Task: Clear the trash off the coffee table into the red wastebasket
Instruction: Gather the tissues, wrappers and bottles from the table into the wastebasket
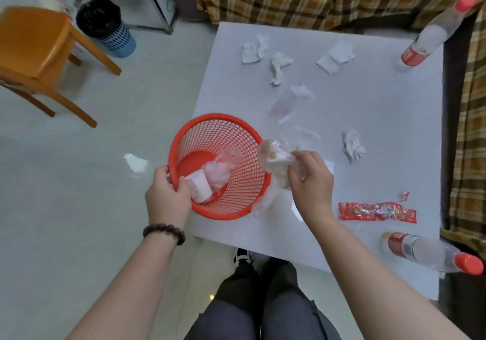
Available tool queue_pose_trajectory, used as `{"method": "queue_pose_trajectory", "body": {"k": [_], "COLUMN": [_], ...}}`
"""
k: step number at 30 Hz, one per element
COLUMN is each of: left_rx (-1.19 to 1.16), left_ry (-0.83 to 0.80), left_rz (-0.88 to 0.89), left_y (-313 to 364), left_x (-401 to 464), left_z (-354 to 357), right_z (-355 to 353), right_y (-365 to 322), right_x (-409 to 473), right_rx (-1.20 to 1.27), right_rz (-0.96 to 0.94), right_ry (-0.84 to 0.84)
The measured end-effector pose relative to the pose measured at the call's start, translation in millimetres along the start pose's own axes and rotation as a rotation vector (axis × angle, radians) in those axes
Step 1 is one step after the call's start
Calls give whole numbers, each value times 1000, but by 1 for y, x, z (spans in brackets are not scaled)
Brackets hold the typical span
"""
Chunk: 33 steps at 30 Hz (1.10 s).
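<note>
left hand (168,195) gripped red wastebasket (236,139) rim | right hand (313,179) pinched clear plastic bag (276,160), just right of that rim

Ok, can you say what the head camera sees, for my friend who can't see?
A person's left hand holds a red basket at a white table's edge, while the right hand brings a crumpled plastic bag to it. Tissues, a red wrapper and two bottles remain on the table.
</note>
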State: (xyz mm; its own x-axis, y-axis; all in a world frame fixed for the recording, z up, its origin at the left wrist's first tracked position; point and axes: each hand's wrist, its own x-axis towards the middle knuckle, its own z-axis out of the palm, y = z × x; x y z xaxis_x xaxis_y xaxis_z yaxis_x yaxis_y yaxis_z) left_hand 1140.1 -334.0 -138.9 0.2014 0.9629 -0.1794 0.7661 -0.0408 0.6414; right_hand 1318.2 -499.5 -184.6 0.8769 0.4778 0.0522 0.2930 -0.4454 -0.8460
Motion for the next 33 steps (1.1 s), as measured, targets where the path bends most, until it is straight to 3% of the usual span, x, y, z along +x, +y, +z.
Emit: {"method": "queue_pose_trajectory", "body": {"k": [6, 13, 16, 21, 28, 33], "left_rx": [-90, -179, -181, -125, -75, -56], "left_ry": [-77, -187, -227, -310, -375, -352], "left_rz": [29, 68, 77, 112, 130, 115], "left_y": [13, 23, 28, 43, 78, 94], "left_x": [-19, -33, -34, -43, -73, -103], "left_z": [-10, -11, -4, 17, 60, 86], "right_z": [2, 7, -11, -71, -182, -218], "right_y": [-65, -78, -68, -39, 41, 104], "right_x": [-8, -25, -33, -48, -70, -81], "right_rx": [25, -89, -122, -163, -489, -571], "right_rz": [-92, -41, -1, 87, 366, 585], "right_ry": [-36, -384, -336, -113, 240, 22]}}
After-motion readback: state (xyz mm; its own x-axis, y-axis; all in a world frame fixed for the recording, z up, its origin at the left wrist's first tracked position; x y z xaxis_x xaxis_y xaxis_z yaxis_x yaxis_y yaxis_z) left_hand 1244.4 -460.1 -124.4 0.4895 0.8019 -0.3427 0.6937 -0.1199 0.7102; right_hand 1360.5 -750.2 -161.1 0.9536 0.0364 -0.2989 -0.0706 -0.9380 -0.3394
